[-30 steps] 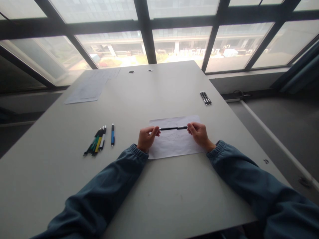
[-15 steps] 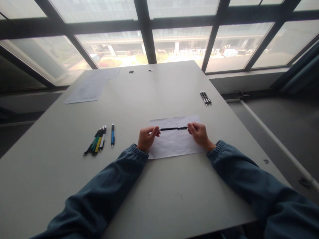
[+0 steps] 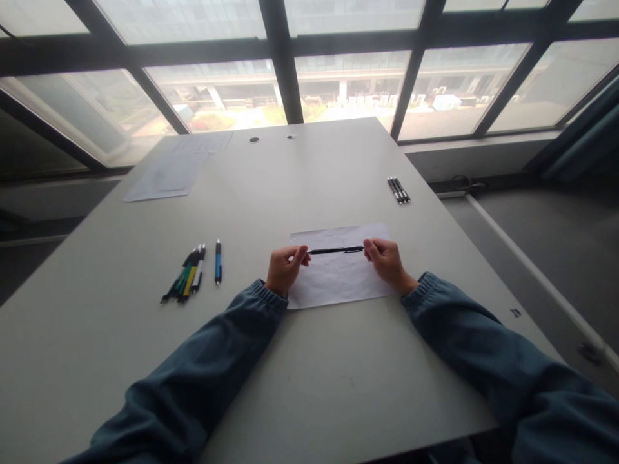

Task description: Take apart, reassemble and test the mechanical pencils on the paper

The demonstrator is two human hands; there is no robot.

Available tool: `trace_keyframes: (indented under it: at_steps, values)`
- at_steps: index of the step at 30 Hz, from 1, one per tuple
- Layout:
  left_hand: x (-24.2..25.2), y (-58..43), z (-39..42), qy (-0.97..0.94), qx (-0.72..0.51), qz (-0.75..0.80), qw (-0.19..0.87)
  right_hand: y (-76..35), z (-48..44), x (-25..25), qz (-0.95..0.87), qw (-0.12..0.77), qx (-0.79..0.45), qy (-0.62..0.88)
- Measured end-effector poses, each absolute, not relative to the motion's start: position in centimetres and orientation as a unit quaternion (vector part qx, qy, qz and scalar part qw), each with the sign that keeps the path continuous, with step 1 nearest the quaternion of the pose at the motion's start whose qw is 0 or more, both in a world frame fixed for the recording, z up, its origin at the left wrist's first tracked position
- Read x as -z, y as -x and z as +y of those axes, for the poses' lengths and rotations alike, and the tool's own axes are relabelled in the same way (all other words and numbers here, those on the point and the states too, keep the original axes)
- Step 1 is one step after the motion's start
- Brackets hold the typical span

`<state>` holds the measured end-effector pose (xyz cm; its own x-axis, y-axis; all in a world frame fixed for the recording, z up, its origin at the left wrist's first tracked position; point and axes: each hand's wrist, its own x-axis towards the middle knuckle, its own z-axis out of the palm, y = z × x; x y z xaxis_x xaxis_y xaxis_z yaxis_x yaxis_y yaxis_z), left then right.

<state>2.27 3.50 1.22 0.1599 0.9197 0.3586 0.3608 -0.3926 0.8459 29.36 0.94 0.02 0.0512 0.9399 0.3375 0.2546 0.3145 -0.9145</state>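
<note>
Above paper [image 3: 338, 277]: pen [image 3: 335, 250] level, lengthwise left-right, ends pinched.

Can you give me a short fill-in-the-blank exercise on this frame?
1. The left hand and right hand hold one black pen by its two ____.
2. Under the pen lies a sheet of ____ on the table.
3. The lone pen beside the pen bunch is mostly ____.
4. The black pens at the far right number ____.

Missing words: ends; paper; blue; three
</note>
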Motion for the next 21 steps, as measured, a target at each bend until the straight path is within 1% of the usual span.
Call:
trace_keyframes:
  at_steps: [21]
  values:
    - [-1.3, -2.24, 3.48, -0.711, -0.455, 0.446, 0.296, -29.35, 0.96, -0.03, -0.616, 0.525, -0.32, 0.493]
